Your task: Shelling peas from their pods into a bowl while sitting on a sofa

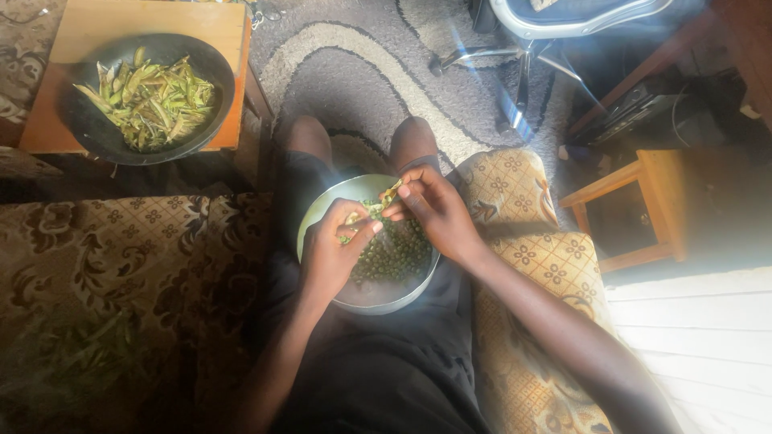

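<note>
Both hands, the left hand (331,251) and the right hand (434,210), pinch one green pod (378,205) above the bowl of peas (378,305) on the lap, so I think a hard pull could send peas onto the sofa (121,281).

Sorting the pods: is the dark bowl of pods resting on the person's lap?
No, the dark bowl sits on a wooden table; the lap holds a pale bowl.

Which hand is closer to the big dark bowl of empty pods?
Left. The left hand is on the same side as the dark bowl; the right hand is farther across the metal bowl.
</note>
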